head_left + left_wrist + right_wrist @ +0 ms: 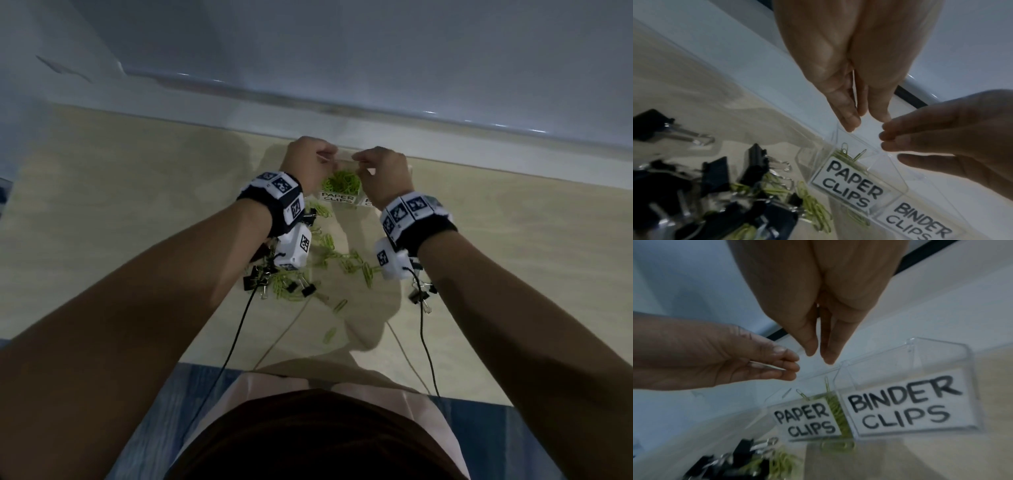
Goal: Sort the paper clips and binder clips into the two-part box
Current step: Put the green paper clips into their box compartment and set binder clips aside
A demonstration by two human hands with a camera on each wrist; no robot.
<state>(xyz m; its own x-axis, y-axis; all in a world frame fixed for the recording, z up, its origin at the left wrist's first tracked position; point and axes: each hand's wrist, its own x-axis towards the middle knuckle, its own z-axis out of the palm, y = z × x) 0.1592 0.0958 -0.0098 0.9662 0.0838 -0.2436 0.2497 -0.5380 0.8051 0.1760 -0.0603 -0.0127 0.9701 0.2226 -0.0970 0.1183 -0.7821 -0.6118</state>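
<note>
Looking down, head view: both hands hover close together over the back of the two-part box (356, 201), which stands on the counter (137, 205) near its far edge.
Left hand: the left hand (310, 161) has its fingers bunched and pointing down above the left compartment.
Right hand: the right hand (383, 171) sits just beside it, knuckles up, fingers drawn in.
Sorted clips: green paper clips (342, 181) fill the compartment marked PAPER CLIPS.
Loose clips: more green ones, the loose paper clips (352, 262), lie scattered on the counter in front of the box, mixed on the left with black binder clips (260, 277); a few more binder clips lie under the right wrist.
Left wrist view: the left thumb and fingers (849, 113) reach nearly straight toward the box's back wall, tips close together; the right fingers come in from the right, curled and bunched.
Labels: the paper clips label (851, 183) and the binder clips label (920, 222) stand side by side on the front wall.
Right wrist view: the right thumb and forefinger point down with tips slightly apart and nothing visible between them.
Left grasp: the left fingers pinch a thin pale sliver (766, 365); whether it is a paper clip I cannot tell.
Binder side: no clips show in the compartment behind the binder clips label.
</note>
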